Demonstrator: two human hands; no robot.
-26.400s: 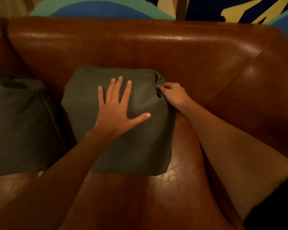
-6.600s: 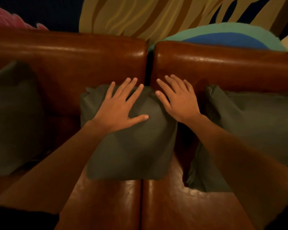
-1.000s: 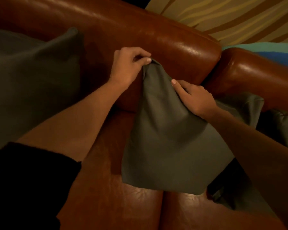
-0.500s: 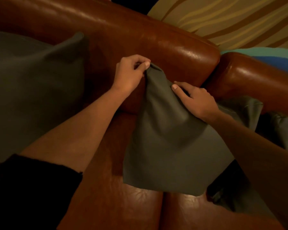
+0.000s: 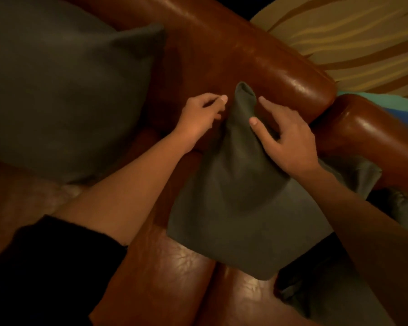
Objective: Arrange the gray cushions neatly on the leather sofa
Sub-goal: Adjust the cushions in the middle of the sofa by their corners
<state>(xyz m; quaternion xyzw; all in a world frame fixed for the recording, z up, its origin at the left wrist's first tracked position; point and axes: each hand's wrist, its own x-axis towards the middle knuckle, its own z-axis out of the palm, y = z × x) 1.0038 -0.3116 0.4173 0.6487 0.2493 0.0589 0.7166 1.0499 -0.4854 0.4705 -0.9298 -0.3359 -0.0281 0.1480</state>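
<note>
A gray cushion (image 5: pixel 233 196) leans against the backrest of the brown leather sofa (image 5: pixel 245 50), its top corner pointing up. My left hand (image 5: pixel 200 116) hovers just left of that corner with fingers loosely curled, holding nothing. My right hand (image 5: pixel 290 140) rests on the cushion's upper right edge, fingers straight and spread. A larger-looking gray cushion (image 5: pixel 57 90) stands against the backrest at the left. A third gray cushion (image 5: pixel 327 295) lies at the right, mostly hidden under my right arm and the middle cushion.
A wall painted in yellow, brown, teal and blue shapes (image 5: pixel 351 43) rises behind the sofa. The backrest splits into two sections at the right (image 5: pixel 332 107). Bare leather seat (image 5: pixel 163 267) shows in front of the cushions.
My left hand has let go of the middle cushion's top corner and drawn slightly left. My right hand has straightened its fingers along the cushion's upper edge.
</note>
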